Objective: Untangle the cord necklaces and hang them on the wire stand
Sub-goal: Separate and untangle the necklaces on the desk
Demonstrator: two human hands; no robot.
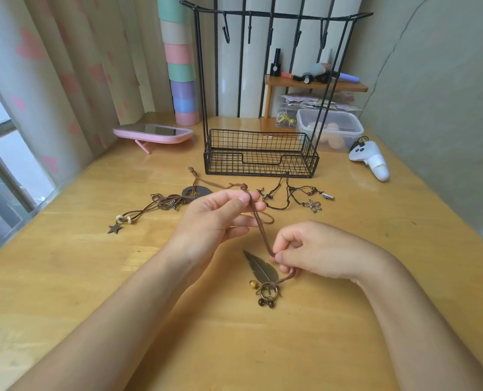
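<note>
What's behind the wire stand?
A wooden shelf with cosmetics on top, papers under it, a clear lidded box beside it. The basket of the stand covers the box's lower left corner; its contents are too blurred to name.

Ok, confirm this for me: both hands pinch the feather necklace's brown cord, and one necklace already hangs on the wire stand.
Not quite. The head view shows the wire stand with bare hooks; no necklace hangs there yet. The rest holds: the left hand and right hand both pinch the brown cord of the feather necklace.
</note>
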